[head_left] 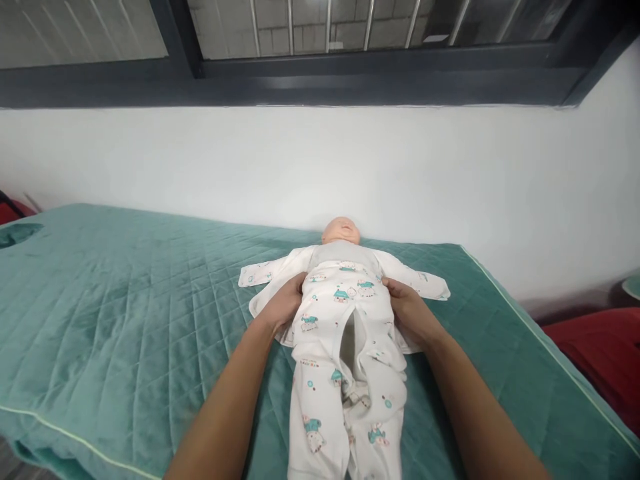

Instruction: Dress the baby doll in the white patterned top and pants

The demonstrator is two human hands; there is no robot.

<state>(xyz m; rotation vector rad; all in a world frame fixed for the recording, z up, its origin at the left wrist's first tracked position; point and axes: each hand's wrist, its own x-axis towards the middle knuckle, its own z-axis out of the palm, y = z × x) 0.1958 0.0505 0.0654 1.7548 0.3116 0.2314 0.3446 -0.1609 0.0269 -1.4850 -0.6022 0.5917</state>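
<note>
A baby doll point(341, 230) lies on its back, its head toward the wall. Printed white baby pants point(320, 317) cover its body from the chest down, with a split opening at the crotch. Under the doll a white baby jacket point(417, 280) is spread, both sleeves stretched out sideways. My left hand point(286, 303) grips the left side of the pants near the waistband, fingertips partly hidden. On the opposite side, my right hand point(407, 310) has the waistband edge between thumb and fingers. A plain grey-white patch of cloth shows above the waistband.
The doll rests on a green quilted bed cover point(150, 320) with pale piping. Behind it stands a white wall point(225, 167) under a dark-framed, barred window point(320, 80). Red fabric point(600, 360) lies beyond the right edge of the bed.
</note>
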